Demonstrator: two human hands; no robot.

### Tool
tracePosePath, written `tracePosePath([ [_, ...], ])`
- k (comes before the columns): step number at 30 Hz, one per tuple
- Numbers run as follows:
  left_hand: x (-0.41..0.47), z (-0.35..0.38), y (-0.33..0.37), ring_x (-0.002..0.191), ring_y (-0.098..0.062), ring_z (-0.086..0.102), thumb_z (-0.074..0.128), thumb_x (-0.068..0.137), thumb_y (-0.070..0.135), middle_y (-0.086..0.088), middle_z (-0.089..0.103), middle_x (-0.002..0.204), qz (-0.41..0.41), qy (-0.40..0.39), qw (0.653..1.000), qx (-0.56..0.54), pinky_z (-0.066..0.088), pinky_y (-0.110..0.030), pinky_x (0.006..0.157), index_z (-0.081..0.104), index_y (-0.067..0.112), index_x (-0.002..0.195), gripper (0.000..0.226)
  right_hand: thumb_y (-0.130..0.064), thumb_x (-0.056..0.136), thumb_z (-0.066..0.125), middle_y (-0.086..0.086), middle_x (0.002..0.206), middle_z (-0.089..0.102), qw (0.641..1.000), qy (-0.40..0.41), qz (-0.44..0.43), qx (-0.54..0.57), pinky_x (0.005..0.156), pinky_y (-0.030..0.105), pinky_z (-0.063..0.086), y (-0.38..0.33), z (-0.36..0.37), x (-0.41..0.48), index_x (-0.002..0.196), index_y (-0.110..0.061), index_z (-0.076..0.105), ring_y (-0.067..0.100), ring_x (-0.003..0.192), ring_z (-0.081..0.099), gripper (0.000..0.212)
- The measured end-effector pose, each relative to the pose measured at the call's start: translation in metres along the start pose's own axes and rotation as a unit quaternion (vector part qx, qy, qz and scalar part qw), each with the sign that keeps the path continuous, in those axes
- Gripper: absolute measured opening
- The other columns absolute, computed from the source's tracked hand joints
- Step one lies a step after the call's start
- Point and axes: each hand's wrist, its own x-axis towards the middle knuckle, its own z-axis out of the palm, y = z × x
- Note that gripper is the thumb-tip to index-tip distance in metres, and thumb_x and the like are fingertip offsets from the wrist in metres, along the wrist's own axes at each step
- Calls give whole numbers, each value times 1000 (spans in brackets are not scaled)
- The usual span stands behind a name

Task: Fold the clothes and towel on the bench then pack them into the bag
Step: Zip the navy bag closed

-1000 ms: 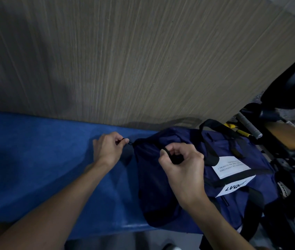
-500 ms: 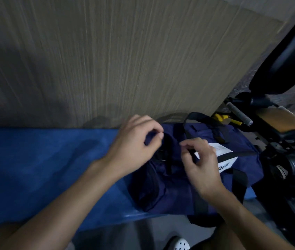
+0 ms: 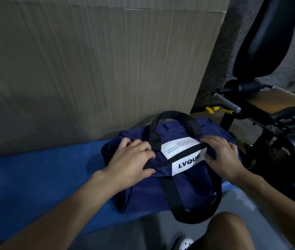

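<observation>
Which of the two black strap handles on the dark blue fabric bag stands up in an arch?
The far black handle, next to the cardboard wall. The near black handle instead hangs down over the edge of the blue bench.

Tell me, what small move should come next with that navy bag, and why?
Probably curl the right hand round the black handle arching over the bag. It and the left hand rest on top beside the white label; no opening shows, so the bag looks ready to lift.
</observation>
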Motion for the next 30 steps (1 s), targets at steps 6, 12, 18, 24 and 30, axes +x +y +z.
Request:
tracePosePath([
  [6,1,15,-1,85,-13,64,57,85,41,13,69,89,6,63,997,43,30,-34,86,78,24,92,28,-27,87,70,-8,131,55,999,-18,9,-30,97,33,17,25,-3,10,129,-26,59,15,132,39,43],
  [12,10,4,2,81,-14,64,37,94,39,10,69,87,-78,102,992,-10,33,-30,87,72,21,101,40,-28,88,70,-6,107,61,999,10,33,-10,90,33,18,26,-7,33,104,-23,66,18,115,47,17],
  [18,18,-4,-2,84,-9,57,38,90,61,13,63,86,-88,73,993,-38,42,-31,77,65,25,93,45,-27,90,67,-5,109,59,998,7,56,-31,92,38,21,32,-15,43,106,-27,66,21,113,46,16],
  [24,20,-20,-13,75,-6,56,54,89,59,14,61,81,-108,117,982,-102,42,-26,65,62,29,85,31,-24,89,69,-3,104,59,998,33,52,4,86,35,18,24,-31,48,96,-25,67,21,109,49,7],
  [30,14,-45,-39,66,-9,55,54,85,59,11,57,72,-100,146,976,-130,47,-35,57,59,28,77,32,-22,86,73,-2,100,63,995,63,33,69,97,40,30,-8,-51,58,89,-26,65,24,106,55,8],
])
